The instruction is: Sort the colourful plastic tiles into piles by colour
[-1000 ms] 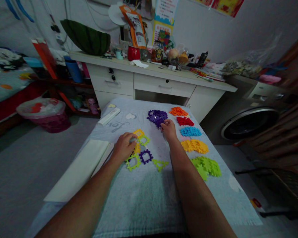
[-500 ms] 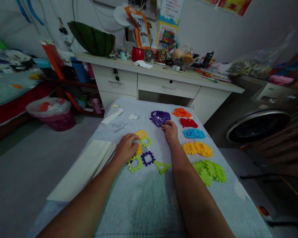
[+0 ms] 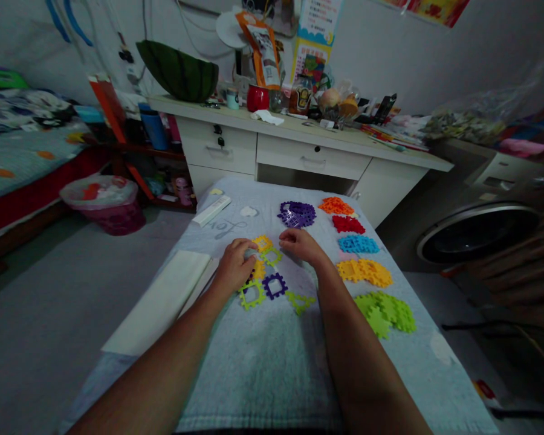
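two bare hands reach over a cloth-covered table (image 3: 254,368) towards a small group of notched plastic pieces. the group lies between the hands, longer away from the person than across. the left hand (image 3: 234,264) is nearer, along the group's left side, thumb and forefinger spread apart beside the yellow pieces; whether it presses or grips them i can't make out. the right hand (image 3: 300,244) is just right of the group's far end, fingertips drawn together and pointing left at it; whether they pinch anything is too small to see. the purple pile (image 3: 299,215) sits just beyond that hand.

counting the group: one yellow frame (image 3: 265,249) at the far end, one green frame (image 3: 277,257) touching it, one partly hidden yellow piece (image 3: 257,270), one purple frame (image 3: 283,285), and one nearer green frame (image 3: 242,296). one green triangle (image 3: 294,304) lies just to their right.

besides the purple, five piles line the right: one orange (image 3: 338,206), one red (image 3: 349,225), one blue (image 3: 358,244), one yellow (image 3: 365,272), one green (image 3: 387,311), each too heaped to count.
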A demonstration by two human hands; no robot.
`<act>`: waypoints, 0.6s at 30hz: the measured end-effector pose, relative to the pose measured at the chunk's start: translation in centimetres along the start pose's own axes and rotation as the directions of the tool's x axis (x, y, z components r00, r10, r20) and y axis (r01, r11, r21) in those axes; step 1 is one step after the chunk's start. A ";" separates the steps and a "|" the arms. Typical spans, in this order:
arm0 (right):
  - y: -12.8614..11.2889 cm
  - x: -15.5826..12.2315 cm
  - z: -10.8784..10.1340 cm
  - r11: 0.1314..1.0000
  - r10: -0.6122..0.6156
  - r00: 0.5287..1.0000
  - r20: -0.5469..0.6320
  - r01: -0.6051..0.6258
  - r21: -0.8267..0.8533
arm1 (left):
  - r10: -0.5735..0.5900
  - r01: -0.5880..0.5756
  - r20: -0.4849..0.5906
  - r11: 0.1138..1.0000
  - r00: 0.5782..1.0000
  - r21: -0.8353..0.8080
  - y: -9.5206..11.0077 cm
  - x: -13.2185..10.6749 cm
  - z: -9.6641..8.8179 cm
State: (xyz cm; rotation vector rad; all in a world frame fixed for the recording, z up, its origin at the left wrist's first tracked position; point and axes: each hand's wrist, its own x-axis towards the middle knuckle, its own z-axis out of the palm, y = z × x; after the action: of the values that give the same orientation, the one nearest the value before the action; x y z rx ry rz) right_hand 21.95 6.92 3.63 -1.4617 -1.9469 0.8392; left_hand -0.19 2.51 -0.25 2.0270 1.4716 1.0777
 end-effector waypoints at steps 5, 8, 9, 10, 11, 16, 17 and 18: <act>-1.5 -0.3 0.9 0.956 -0.043 0.988 0.150 0.084 -0.281 | -0.012 0.012 -0.018 1.000 1.000 -0.024 0.0 0.0 0.0; -2.0 -0.4 1.4 0.916 -0.011 0.987 0.159 0.074 -0.395 | -0.016 0.015 -0.020 0.999 1.000 -0.029 -0.1 0.0 0.1; -2.2 -0.5 1.5 0.909 0.007 0.987 0.159 0.060 -0.412 | -0.016 0.015 -0.020 0.999 1.000 -0.029 -0.2 0.0 0.1; -2.3 -0.5 1.5 0.907 0.023 0.988 0.155 0.045 -0.419 | -0.014 0.014 -0.018 1.000 1.000 -0.028 -0.2 0.0 0.1; -2.5 -0.6 1.5 0.909 0.037 0.988 0.148 0.028 -0.416 | -0.013 0.012 -0.017 1.000 1.000 -0.027 -0.2 0.0 0.1; -2.5 -0.7 0.9 0.946 0.088 0.990 0.111 -0.049 -0.320 | -0.009 0.009 -0.008 1.000 1.000 -0.015 -0.1 -0.1 0.1; -2.5 -0.7 0.8 0.951 0.092 0.990 0.109 -0.055 -0.303 | -0.008 0.008 -0.005 1.000 1.000 -0.009 -0.1 -0.1 0.1; -2.4 -0.7 0.7 0.955 0.089 0.990 0.111 -0.053 -0.293 | -0.007 0.007 -0.002 1.000 1.000 -0.002 -0.1 0.0 0.1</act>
State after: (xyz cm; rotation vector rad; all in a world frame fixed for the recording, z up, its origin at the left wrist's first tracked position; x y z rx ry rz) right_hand 20.15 5.60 4.95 -1.6916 -2.1942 0.7117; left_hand -0.17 2.52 -0.41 2.0187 1.4775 1.0784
